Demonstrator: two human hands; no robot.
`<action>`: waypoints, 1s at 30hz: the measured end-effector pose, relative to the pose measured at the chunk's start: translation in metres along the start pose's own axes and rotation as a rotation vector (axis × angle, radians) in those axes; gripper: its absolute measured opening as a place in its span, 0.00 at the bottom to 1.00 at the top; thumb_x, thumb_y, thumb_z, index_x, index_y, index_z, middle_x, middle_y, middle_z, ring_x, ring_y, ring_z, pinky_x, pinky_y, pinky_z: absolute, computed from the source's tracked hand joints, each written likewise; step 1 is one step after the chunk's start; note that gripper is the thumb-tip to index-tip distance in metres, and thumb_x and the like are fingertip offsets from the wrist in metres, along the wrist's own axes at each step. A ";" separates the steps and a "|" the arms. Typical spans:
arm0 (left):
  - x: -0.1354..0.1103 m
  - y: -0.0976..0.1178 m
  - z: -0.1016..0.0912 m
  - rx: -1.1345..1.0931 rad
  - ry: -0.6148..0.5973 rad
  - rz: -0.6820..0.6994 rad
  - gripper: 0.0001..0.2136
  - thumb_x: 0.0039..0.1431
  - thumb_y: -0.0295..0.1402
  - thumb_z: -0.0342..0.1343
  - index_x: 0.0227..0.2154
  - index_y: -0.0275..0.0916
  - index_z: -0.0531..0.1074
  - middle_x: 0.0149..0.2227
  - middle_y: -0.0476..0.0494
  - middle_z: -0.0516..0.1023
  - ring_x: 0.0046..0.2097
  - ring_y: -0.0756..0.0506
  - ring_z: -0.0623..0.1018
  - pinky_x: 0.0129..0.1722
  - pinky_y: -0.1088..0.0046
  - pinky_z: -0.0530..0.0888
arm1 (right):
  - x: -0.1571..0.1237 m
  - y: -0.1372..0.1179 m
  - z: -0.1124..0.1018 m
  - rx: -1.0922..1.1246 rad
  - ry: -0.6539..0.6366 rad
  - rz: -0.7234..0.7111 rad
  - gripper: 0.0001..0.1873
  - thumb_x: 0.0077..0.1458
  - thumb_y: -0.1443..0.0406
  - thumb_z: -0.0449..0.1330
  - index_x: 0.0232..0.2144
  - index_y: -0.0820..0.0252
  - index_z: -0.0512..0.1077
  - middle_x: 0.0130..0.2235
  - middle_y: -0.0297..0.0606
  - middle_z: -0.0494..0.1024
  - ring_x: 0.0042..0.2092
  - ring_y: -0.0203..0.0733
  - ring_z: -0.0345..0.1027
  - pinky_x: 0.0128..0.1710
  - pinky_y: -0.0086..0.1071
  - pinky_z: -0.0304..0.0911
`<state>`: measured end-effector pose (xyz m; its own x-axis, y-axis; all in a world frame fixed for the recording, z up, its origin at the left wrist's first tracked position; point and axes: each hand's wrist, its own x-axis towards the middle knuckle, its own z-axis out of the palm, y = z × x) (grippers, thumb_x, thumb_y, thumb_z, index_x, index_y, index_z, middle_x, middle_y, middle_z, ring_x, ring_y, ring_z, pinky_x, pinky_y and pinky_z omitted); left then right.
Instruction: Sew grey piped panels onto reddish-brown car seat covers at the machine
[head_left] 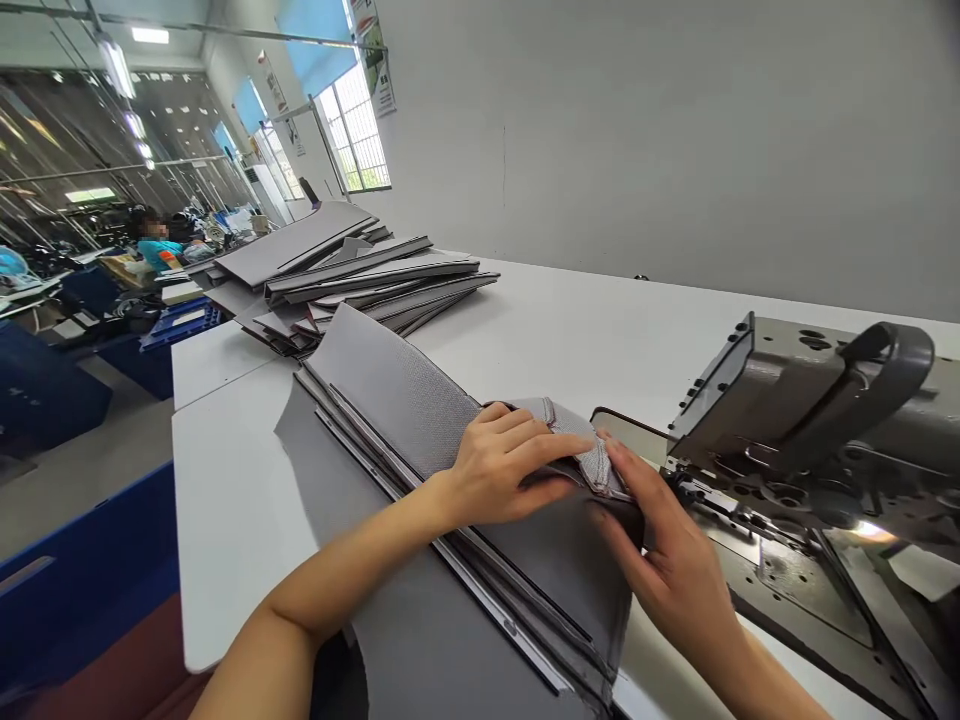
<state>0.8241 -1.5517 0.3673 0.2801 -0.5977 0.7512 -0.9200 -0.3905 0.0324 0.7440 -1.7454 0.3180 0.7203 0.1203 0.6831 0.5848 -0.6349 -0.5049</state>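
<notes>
A large grey fabric panel [405, 380] with dark edging and long stiff strips along it lies across the table's front and over its edge. My left hand [502, 460] rests on its folded upper part, the index finger stretched toward a seamed corner [596, 465] and the thumb spread below. At that corner's right end my right hand [667, 540] pinches the panel's edge, fingers on top and thumb underneath. Part of the fold is hidden beneath both hands. Just right of them stands an industrial sewing machine [795, 400] with a lit work area.
More grey panels [337, 265] are heaped at the back left of the white table [232, 520]. Blue bins [90, 550] stand on the floor to the left. Behind the table rises a wall [637, 150]. A person [157, 245] sits far back left.
</notes>
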 end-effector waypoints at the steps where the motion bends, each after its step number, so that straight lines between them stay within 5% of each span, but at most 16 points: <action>1: 0.000 0.003 -0.002 0.029 -0.063 -0.002 0.16 0.70 0.43 0.46 0.48 0.43 0.76 0.30 0.48 0.76 0.33 0.50 0.74 0.36 0.69 0.65 | -0.002 0.000 -0.003 0.012 0.001 0.004 0.32 0.65 0.69 0.54 0.68 0.46 0.53 0.66 0.37 0.64 0.65 0.41 0.59 0.64 0.39 0.59; 4: 0.005 0.009 -0.012 0.079 -0.140 0.013 0.17 0.71 0.42 0.43 0.46 0.48 0.78 0.31 0.46 0.75 0.35 0.47 0.73 0.38 0.68 0.66 | -0.006 0.006 -0.009 0.098 -0.037 0.141 0.32 0.63 0.63 0.58 0.67 0.49 0.57 0.66 0.40 0.64 0.65 0.48 0.60 0.64 0.46 0.59; 7: 0.031 0.003 -0.026 0.066 -0.052 -0.018 0.19 0.72 0.41 0.41 0.40 0.44 0.79 0.39 0.42 0.77 0.45 0.44 0.75 0.47 0.66 0.68 | -0.005 0.008 0.000 0.406 -0.172 0.506 0.37 0.55 0.49 0.63 0.62 0.59 0.63 0.57 0.49 0.74 0.57 0.57 0.70 0.55 0.51 0.69; 10: 0.077 -0.013 -0.023 0.102 -0.248 -0.075 0.18 0.72 0.40 0.42 0.43 0.39 0.76 0.42 0.41 0.79 0.43 0.44 0.77 0.45 0.67 0.69 | -0.007 -0.016 0.031 0.739 -0.227 0.715 0.36 0.62 0.42 0.50 0.56 0.64 0.68 0.43 0.50 0.81 0.45 0.55 0.77 0.43 0.47 0.75; 13: 0.106 -0.024 0.015 0.095 -0.752 0.046 0.09 0.67 0.36 0.52 0.36 0.40 0.76 0.31 0.46 0.79 0.32 0.45 0.76 0.35 0.70 0.66 | -0.021 -0.059 0.062 0.772 -0.201 0.690 0.35 0.67 0.44 0.35 0.56 0.56 0.69 0.40 0.42 0.82 0.37 0.47 0.78 0.33 0.42 0.75; 16: 0.096 -0.016 0.071 -0.080 -1.089 0.271 0.05 0.59 0.30 0.60 0.27 0.41 0.74 0.24 0.51 0.77 0.27 0.47 0.73 0.31 0.72 0.63 | -0.043 -0.081 0.059 0.701 -0.314 0.564 0.30 0.67 0.45 0.41 0.34 0.52 0.76 0.25 0.32 0.79 0.23 0.40 0.72 0.23 0.34 0.71; 18: 0.078 -0.007 0.102 -0.155 -1.126 0.320 0.06 0.59 0.29 0.62 0.27 0.42 0.74 0.25 0.53 0.77 0.28 0.48 0.74 0.30 0.74 0.63 | -0.059 -0.070 0.037 0.548 -0.316 0.512 0.24 0.67 0.51 0.47 0.29 0.54 0.76 0.26 0.35 0.78 0.27 0.41 0.73 0.31 0.37 0.74; 20: 0.066 -0.003 0.125 -0.184 -1.112 0.323 0.05 0.62 0.33 0.60 0.29 0.42 0.75 0.29 0.54 0.79 0.31 0.48 0.76 0.30 0.75 0.65 | -0.072 -0.044 0.014 0.324 -0.241 0.472 0.18 0.66 0.61 0.48 0.41 0.58 0.77 0.42 0.45 0.81 0.46 0.50 0.75 0.49 0.48 0.72; 23: 0.065 -0.009 0.147 -0.165 -1.072 0.254 0.08 0.66 0.36 0.54 0.36 0.41 0.77 0.33 0.50 0.80 0.36 0.46 0.79 0.34 0.74 0.68 | -0.080 0.002 -0.004 -0.191 -0.265 0.223 0.25 0.60 0.74 0.48 0.58 0.67 0.69 0.61 0.51 0.69 0.63 0.53 0.61 0.61 0.49 0.63; 26: 0.071 -0.024 0.164 -0.098 -1.042 0.130 0.12 0.67 0.37 0.51 0.42 0.37 0.77 0.34 0.43 0.81 0.37 0.42 0.80 0.36 0.70 0.71 | -0.077 0.032 -0.004 -0.547 -0.349 0.057 0.30 0.55 0.79 0.47 0.59 0.70 0.68 0.62 0.50 0.69 0.62 0.50 0.64 0.60 0.45 0.64; 30: 0.077 -0.037 0.188 -0.073 -1.021 0.067 0.14 0.67 0.36 0.49 0.44 0.37 0.77 0.42 0.40 0.82 0.43 0.41 0.80 0.42 0.67 0.74 | -0.069 0.047 -0.001 -0.594 -0.418 0.078 0.30 0.55 0.79 0.48 0.59 0.69 0.69 0.62 0.51 0.69 0.62 0.50 0.64 0.60 0.45 0.64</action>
<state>0.9308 -1.7147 0.3003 0.2956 -0.9408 -0.1658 -0.9472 -0.3112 0.0769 0.7214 -1.7848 0.2473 0.9035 0.2634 0.3382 0.3100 -0.9464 -0.0911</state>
